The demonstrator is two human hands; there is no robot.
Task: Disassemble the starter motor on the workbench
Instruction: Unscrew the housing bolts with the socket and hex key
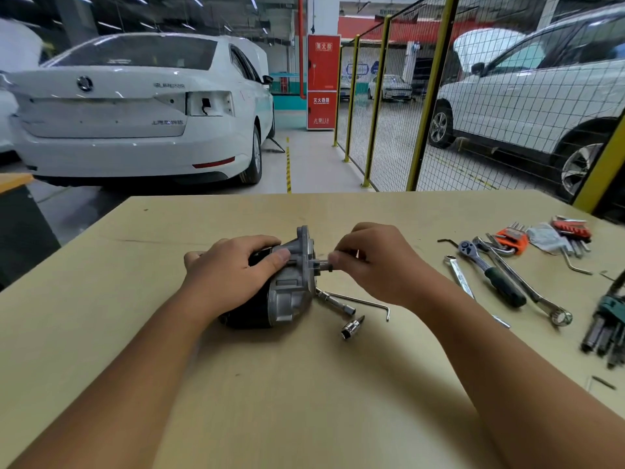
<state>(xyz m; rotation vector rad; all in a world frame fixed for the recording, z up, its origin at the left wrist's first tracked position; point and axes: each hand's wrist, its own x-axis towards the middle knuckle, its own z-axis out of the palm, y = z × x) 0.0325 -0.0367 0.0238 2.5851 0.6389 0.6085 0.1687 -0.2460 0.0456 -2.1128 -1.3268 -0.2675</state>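
Observation:
The starter motor (287, 292), a black cylinder with a silver cast end housing, lies on its side in the middle of the workbench (135, 265). My left hand (230, 269) grips its black body from above and holds it down. My right hand (375, 262) pinches a short dark bit or socket (326, 264) that sits against the housing's right face. Which fastener it meets is hidden by my fingers.
Just in front of the motor lie an extension bar (336, 301), a bent hex key (365, 301) and a loose socket (350, 328). To the right are a ratchet (490, 272), spanners (527, 282), orange and red hex key sets (514, 240), and a green key set (608, 319) at the edge.

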